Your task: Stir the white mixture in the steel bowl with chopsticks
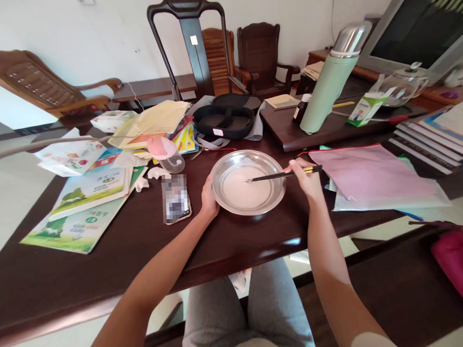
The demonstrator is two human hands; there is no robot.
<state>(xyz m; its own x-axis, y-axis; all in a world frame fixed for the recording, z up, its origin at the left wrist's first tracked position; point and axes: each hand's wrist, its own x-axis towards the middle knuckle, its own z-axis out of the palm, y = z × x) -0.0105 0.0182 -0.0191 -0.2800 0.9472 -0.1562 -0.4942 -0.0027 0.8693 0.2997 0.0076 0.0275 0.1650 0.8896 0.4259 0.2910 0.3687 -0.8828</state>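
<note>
A round, shallow metal basin (222,201) rests on the dark wooden table in front of me. It contains something whitish (245,190), though I cannot tell whether that is liquid or powder. My left hand (209,197) grips the basin's left rim, its fingers partly hidden behind the wall. In my right hand (306,178), closed at the basin's right side, is a pair of dark chopsticks (271,176) with golden ends. They reach across the rim, and their tips touch the whitish contents near the middle.
Left of the basin lies a phone (175,198), with books (91,193) and a pink-lidded cup (172,158) beyond. A black case (224,124) sits behind the basin. On the right are a green thermos (327,86), a pink folder (375,171) and stacked books (428,146).
</note>
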